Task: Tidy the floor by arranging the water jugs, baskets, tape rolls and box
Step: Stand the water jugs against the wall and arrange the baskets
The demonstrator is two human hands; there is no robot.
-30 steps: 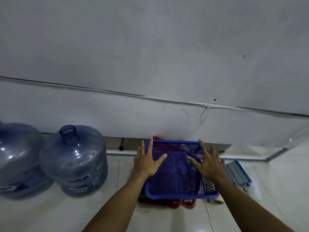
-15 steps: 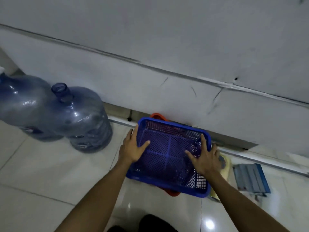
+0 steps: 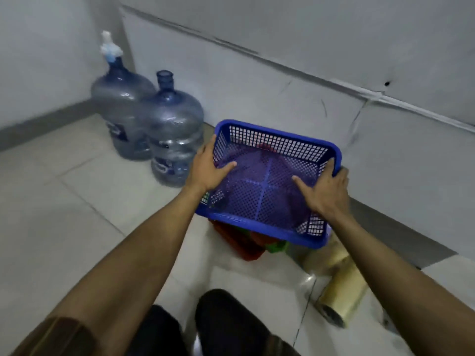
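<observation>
A blue mesh basket [image 3: 264, 191] is tilted toward me near the wall. My left hand [image 3: 209, 168] grips its left rim, thumb inside. My right hand [image 3: 325, 190] grips its right rim, thumb inside. Under it lie a red basket [image 3: 241, 242] and a green one [image 3: 277, 246], mostly hidden. Two blue water jugs stand at the left: one with an open neck [image 3: 172, 134], one with a white-wrapped neck [image 3: 119, 109] behind it. Tape rolls [image 3: 339, 296] lie on the floor at the lower right.
A grey wall [image 3: 282, 60] runs behind the baskets and meets a side wall at the corner by the jugs. Pale floor tiles [image 3: 77, 201] spread to the left. My dark-trousered knees [image 3: 223, 327] are at the bottom.
The view has swung down and right; the jugs now sit farther left. Both hands hold the blue basket's rims and it is lifted and tilted, showing the red and green baskets and tape rolls.
</observation>
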